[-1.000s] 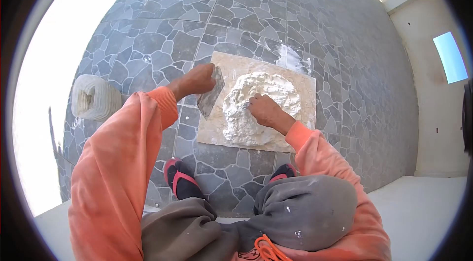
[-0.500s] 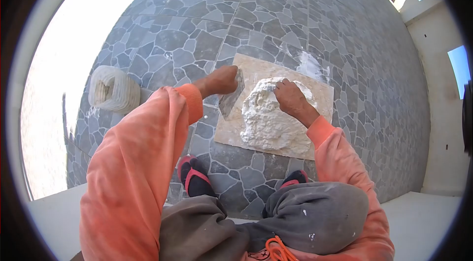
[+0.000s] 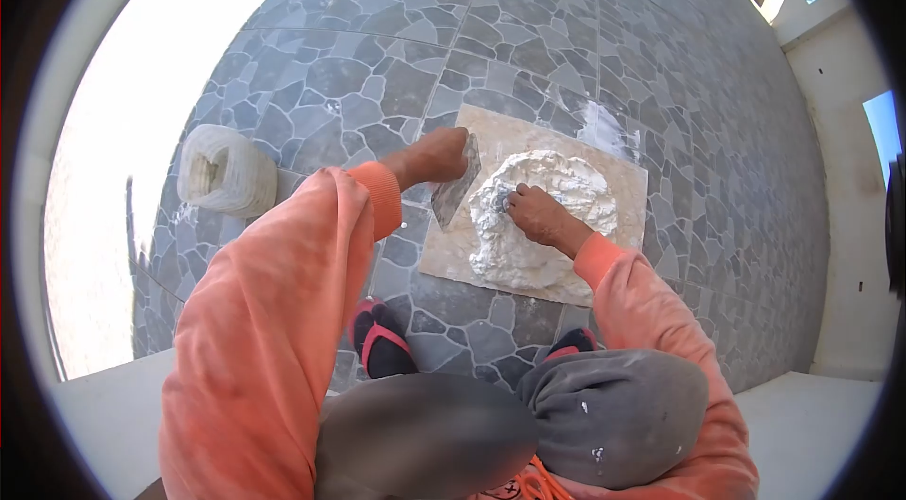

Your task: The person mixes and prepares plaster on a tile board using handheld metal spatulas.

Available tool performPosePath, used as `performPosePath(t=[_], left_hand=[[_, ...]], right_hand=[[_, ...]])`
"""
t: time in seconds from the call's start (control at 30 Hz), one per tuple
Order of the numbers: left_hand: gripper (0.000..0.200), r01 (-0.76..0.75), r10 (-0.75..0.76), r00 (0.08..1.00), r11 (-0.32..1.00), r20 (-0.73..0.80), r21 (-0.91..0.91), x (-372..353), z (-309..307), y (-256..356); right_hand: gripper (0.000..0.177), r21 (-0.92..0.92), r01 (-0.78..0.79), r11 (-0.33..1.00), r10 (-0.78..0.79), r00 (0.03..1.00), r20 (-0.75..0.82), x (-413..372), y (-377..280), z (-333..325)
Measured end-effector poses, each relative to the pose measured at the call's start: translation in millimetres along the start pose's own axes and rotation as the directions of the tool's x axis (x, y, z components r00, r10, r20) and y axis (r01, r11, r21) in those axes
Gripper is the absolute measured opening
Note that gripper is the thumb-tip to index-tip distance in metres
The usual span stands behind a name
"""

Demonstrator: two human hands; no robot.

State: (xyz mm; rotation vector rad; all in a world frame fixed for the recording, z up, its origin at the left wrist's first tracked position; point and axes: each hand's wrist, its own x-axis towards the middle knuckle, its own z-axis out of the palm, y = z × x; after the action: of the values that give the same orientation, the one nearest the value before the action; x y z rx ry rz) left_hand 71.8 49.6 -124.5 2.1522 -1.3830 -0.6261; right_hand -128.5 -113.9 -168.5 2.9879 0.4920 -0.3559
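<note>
Head view, and here's the mound of white paste, spread thick over the middle and right of a beige board that lies flat on the stone-patterned floor; the board presumably serves to hold the wet stuff off the stone, though a white smear marks the floor just past its far edge. The left hand hangs over the board's left side, fingers curled tight around the top of a flat grey blade, its handle hidden by the fist; tilted there beside the mound, it looks placed to be close by without crowding the other hand. And that right hand is right over the paste, fingers bunched and nearly closed, a small grey patch showing at the tips: maybe a tool, I can't tell, nor whether it is gripped. Two sandalled feet sit at the near edge, apparently back to leave the board room, while a whitish hollow bundle stands well off to the left, out of the arms' way.
</note>
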Motion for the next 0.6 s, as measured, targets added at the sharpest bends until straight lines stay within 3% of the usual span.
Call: performPosePath(t=[0.03, 0.13, 0.17, 0.2, 0.27, 0.37, 0.47, 0.6], left_hand=[[0.026, -0.004, 0.004, 1.000, 1.000, -0.014, 0.001, 0, 0, 0], [0.027, 0.026, -0.026, 0.999, 1.000, 0.031, 0.006, -2, -2, -2], [0.026, 0.021, -0.021, 1.000, 1.000, 0.016, -0.002, -3, -3, -3], [0.026, 0.013, -0.013, 1.000, 1.000, 0.002, -0.011, -4, -2, -7], [0.026, 0.009, -0.009, 1.000, 1.000, 0.008, -0.020, -2, -1, -4], [0.028, 0.024, -0.023, 0.999, 1.000, 0.042, -0.008, -2, -7, 3], [0.028, 0.035, -0.035, 0.999, 0.999, 0.029, -0.008, -5, -6, 7], [0.027, 0.026, -0.026, 1.000, 1.000, 0.016, -0.010, -2, -3, 5]], right_hand=[[0.013, 0.007, 0.011, 1.000, -0.011, 0.995, 0.100, -1, 0, -15], [0.014, 0.006, -0.041, 0.999, 0.041, 0.999, 0.021, -9, 23, -41], [0.015, 0.004, -0.114, 0.993, 0.114, 0.987, -0.118, -13, 28, -44], [0.015, -0.044, -0.203, 0.978, 0.195, 0.970, -0.143, -15, 33, -48], [0.011, -0.098, -0.267, 0.959, 0.256, 0.960, -0.115, -17, 43, -21], [0.010, 0.059, -0.147, 0.987, 0.144, 0.988, 0.051, -23, 43, 9], [0.012, 0.058, -0.254, 0.965, 0.247, 0.963, 0.106, -18, 55, -30], [0.014, -0.003, -0.283, 0.959, 0.278, 0.942, -0.186, -9, 53, -15]])
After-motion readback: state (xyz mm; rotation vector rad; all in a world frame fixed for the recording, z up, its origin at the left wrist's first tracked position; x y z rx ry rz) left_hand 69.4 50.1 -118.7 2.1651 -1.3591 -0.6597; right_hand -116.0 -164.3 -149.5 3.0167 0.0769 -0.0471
